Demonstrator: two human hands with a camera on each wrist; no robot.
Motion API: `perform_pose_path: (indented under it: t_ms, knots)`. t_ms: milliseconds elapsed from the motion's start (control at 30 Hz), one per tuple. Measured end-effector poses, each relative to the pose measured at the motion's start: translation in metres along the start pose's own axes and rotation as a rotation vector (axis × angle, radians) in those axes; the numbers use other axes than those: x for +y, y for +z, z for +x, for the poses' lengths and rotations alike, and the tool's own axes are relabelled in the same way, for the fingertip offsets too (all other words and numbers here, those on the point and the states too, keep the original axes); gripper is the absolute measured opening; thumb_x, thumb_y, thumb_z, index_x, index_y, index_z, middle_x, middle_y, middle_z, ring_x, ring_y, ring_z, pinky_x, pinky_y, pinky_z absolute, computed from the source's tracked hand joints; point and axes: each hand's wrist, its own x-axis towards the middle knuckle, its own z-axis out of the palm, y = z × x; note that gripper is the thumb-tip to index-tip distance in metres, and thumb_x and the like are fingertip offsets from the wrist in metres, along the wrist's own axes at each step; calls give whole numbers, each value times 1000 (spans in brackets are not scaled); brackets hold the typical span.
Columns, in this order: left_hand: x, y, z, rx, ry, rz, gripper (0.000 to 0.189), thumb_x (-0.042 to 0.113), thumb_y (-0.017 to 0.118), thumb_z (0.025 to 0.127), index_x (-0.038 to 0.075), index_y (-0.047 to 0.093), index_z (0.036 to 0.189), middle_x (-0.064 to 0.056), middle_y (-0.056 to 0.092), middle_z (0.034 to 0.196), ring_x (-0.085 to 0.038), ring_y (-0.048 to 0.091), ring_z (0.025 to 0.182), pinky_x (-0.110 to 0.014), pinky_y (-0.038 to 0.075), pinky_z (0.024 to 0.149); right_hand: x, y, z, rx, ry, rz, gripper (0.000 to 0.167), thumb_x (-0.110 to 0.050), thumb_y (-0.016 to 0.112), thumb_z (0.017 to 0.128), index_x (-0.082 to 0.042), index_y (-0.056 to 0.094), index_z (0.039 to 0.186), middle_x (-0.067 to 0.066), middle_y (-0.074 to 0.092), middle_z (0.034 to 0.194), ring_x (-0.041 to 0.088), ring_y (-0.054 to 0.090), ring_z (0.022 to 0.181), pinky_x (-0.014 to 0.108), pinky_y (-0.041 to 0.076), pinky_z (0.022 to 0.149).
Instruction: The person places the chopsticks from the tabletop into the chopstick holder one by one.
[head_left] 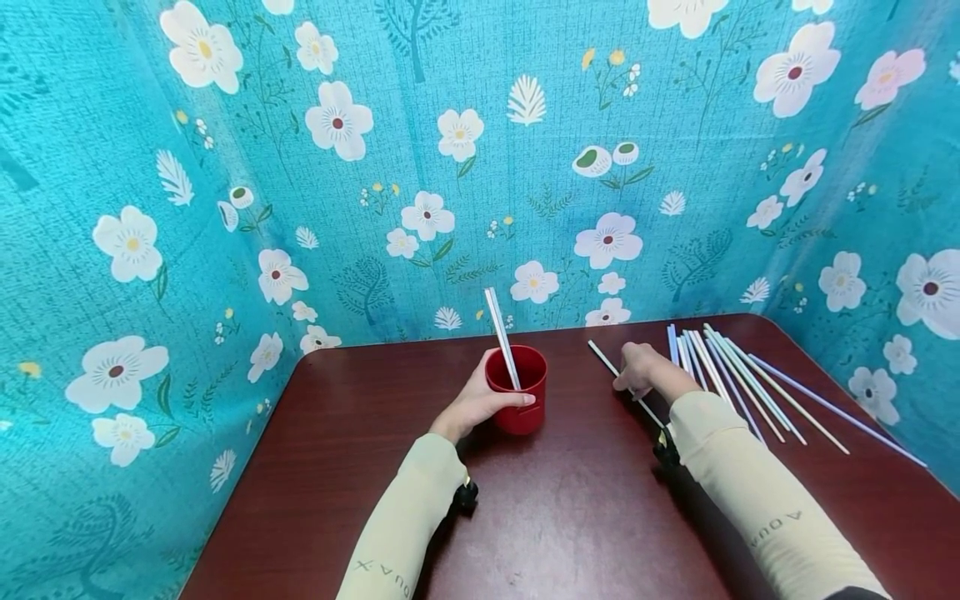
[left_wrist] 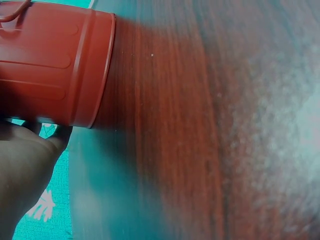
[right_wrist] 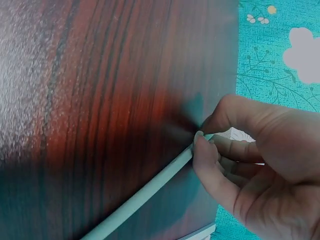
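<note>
Head view: a dark red-brown counter (head_left: 570, 508) is bounded along its far edge and sides by a turquoise flowered cloth (head_left: 480, 208). A red cup (head_left: 517, 417) is placed well inside these edges, and a stretch of wood-grained surface is left to its left, in front of it, and between the two hands. The right side is taken up by a fan of pale sticks (head_left: 753, 382), the outermost blue-violet stick (head_left: 837, 409) being laid out to the right edge.

Dark letters are printed on both sleeves; on the right sleeve (head_left: 757, 492) they seem to read AQUA, while on the left sleeve (head_left: 405, 517) an X can be made out.

The cup is held upright by the left hand (head_left: 483, 398), with the thumb laid across its near side just below the rim. Two pale sticks (head_left: 503, 340) are stood inside, leaned to the left. Between the cup and the fan, a single pale green stick (right_wrist: 142, 194) is pinched between thumb and fingers by the right hand (head_left: 645, 371).
</note>
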Motion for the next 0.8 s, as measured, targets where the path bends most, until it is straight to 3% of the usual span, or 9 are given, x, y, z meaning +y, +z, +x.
perform_pose_path:
  t_ms: [400,567,800]
  knots:
    - [-1,0,0,-1,6,-4,84,21,90,77,27,40,145,4,54,141,-23,49,132,-44,58,89,3,0,-3,5,-58,130,12,-4,73,87,4,66,82,12,62,64,18,69,55,35,62,59]
    - [-2,1,1,-4,10,-10,83,20,89,78,28,40,144,5,55,140,-23,49,131,-43,58,90,-6,-4,-8,66,-104,225,13,-3,69,91,3,65,80,9,62,63,18,69,58,38,63,63]
    - [-2,1,1,8,4,-9,83,18,89,77,29,40,144,5,55,140,-22,49,131,-43,58,90,-18,-7,-12,188,-177,365,9,0,64,91,9,62,89,14,65,68,20,71,59,42,63,66]
